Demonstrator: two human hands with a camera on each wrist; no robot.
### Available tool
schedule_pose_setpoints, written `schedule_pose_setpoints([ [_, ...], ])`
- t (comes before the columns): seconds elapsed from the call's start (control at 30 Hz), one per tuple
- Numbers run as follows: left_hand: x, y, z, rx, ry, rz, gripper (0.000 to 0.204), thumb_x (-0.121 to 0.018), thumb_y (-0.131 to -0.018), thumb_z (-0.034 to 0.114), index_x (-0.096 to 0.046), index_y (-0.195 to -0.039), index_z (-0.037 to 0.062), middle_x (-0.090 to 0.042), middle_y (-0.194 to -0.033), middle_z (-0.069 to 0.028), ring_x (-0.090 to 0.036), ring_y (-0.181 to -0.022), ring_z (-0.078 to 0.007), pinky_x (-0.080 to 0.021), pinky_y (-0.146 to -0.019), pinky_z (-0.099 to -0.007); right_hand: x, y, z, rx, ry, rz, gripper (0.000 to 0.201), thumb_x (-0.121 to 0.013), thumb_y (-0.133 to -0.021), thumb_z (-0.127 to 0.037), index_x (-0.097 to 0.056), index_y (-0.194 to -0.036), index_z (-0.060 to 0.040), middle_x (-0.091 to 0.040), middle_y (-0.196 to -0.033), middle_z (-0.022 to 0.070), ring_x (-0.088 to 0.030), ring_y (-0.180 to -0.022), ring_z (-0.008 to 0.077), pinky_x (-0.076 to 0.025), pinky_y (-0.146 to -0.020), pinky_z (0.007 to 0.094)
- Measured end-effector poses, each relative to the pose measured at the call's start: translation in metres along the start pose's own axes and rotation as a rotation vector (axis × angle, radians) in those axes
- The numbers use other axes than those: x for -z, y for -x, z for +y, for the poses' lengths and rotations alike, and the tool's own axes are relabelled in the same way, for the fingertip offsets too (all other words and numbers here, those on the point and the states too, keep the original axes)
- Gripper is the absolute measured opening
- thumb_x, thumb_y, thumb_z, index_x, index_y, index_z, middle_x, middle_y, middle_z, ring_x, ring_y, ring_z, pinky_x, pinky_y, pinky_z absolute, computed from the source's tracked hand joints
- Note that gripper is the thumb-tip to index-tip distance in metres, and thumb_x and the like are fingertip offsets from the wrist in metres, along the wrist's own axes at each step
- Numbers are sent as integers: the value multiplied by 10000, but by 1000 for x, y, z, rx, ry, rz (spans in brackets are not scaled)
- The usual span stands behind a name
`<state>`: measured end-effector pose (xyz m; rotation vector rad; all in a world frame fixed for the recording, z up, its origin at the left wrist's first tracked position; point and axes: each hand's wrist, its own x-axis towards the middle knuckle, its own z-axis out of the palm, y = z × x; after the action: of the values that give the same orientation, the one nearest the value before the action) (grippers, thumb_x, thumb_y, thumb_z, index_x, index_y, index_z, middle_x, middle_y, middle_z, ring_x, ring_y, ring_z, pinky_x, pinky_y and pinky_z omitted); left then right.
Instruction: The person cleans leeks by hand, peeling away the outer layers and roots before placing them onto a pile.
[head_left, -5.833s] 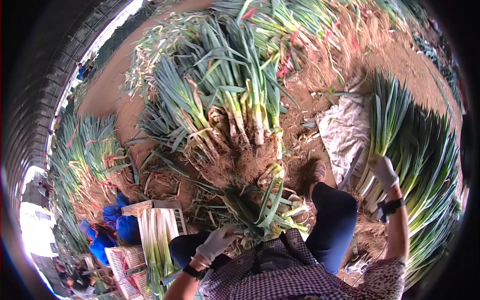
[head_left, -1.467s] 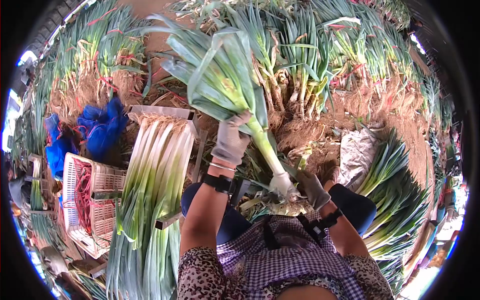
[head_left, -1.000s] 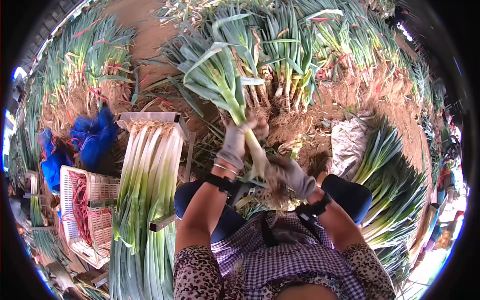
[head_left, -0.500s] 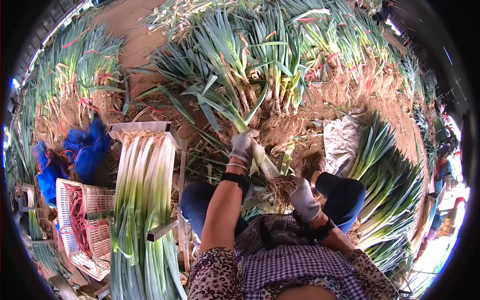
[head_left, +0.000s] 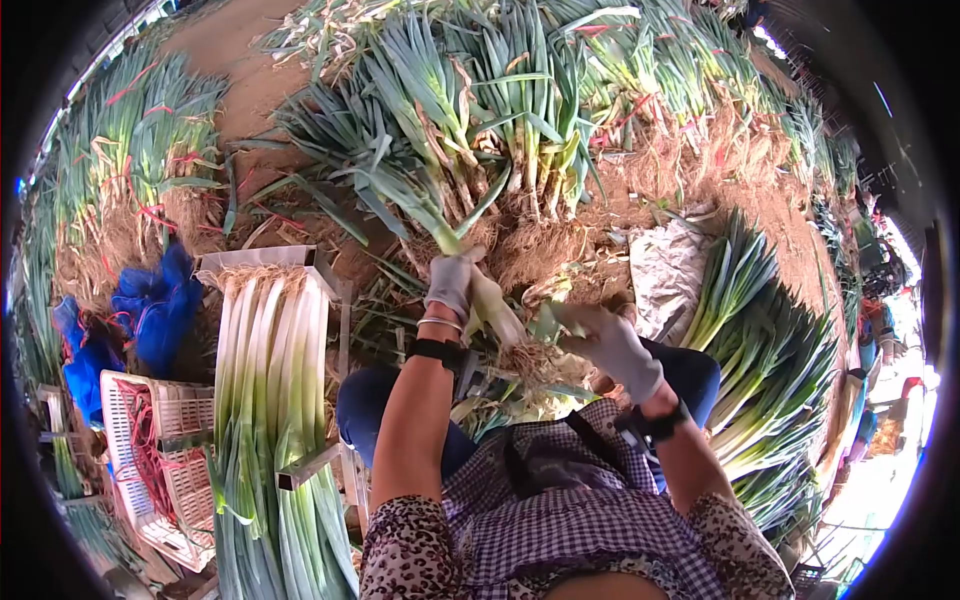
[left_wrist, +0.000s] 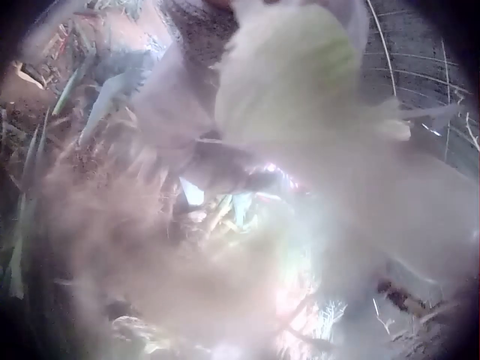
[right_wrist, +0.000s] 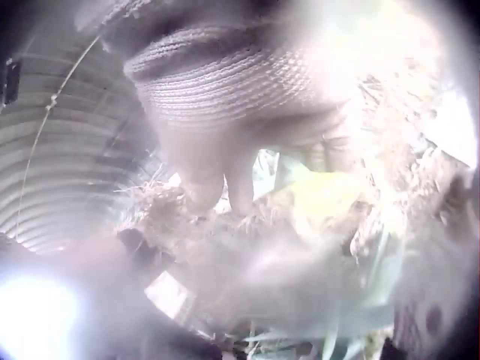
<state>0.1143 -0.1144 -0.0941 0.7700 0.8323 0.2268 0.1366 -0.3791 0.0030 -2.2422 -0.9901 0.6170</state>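
Observation:
In the head view, my gloved left hand (head_left: 452, 283) grips a thick leek (head_left: 494, 308) around its stalk. The leek slants, its green tops pointing up and left and its hairy roots (head_left: 528, 358) down toward my lap. My gloved right hand (head_left: 612, 350) is just right of the root end, its fingertips pinching a strip of green leaf (head_left: 545, 326). A pale green leaf (left_wrist: 292, 75) looms large and blurred in the left wrist view. In the right wrist view, fingers (right_wrist: 202, 184) point down over a yellow-green leaf (right_wrist: 326, 196).
Trimmed leeks (head_left: 275, 360) lie in a metal frame (head_left: 265, 258) at left, beside a white crate (head_left: 150, 460) with red ties and blue bags (head_left: 160, 305). Upright leek bunches (head_left: 510, 120) stand ahead. More leeks (head_left: 770, 370) lie right, near a pale sack (head_left: 665, 275).
At first my right hand held leeks in the right pile. Later both hands work on one leek; its leafy top now looks thinner. My right hand has just moved off the roots, rightward and up.

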Motion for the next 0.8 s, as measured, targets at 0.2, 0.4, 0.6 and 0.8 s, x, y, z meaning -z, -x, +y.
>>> schedule_pose_setpoints([
  [0.2, 6, 17, -8, -96, -52, -245, 217, -716, -820, 184, -648, -893, -9, -614, -743, -35, -566, -567, -129, -435, -467, -268, -62, -111, 5, 303, 100, -13, 514, -751, -745, -318, -597, -1204, -145, -551, -1264, 103, -553, -1133, 270, -484, -951, 372],
  [0.4, -2, 44, 11, -28, -50, -330, 288, -686, -857, 320, -679, -924, 40, -652, -785, -21, -621, -626, -118, -490, -499, -265, -69, -108, -11, 361, 86, 96, 366, -709, -716, -303, -679, -1046, -149, -627, -1132, 26, -499, -1170, 245, -406, -1017, 369],
  [0.6, 19, 5, -15, 126, -207, -391, 241, -582, -912, 321, -645, -921, 89, -626, -769, -10, -584, -598, -112, -444, -474, -242, -55, -90, -31, 410, 171, 148, 268, -679, -764, -210, -648, -999, -83, -595, -1078, 119, -575, -978, 305, -495, -855, 406],
  [0.8, 11, 29, 7, -187, -458, -452, 220, -512, -960, 206, -646, -888, 47, -610, -748, -2, -568, -676, -107, -459, -617, -277, -58, -83, -23, 520, 165, 149, 270, -684, -774, -197, -626, -990, -47, -579, -1032, 125, -586, -917, 306, -506, -778, 390],
])
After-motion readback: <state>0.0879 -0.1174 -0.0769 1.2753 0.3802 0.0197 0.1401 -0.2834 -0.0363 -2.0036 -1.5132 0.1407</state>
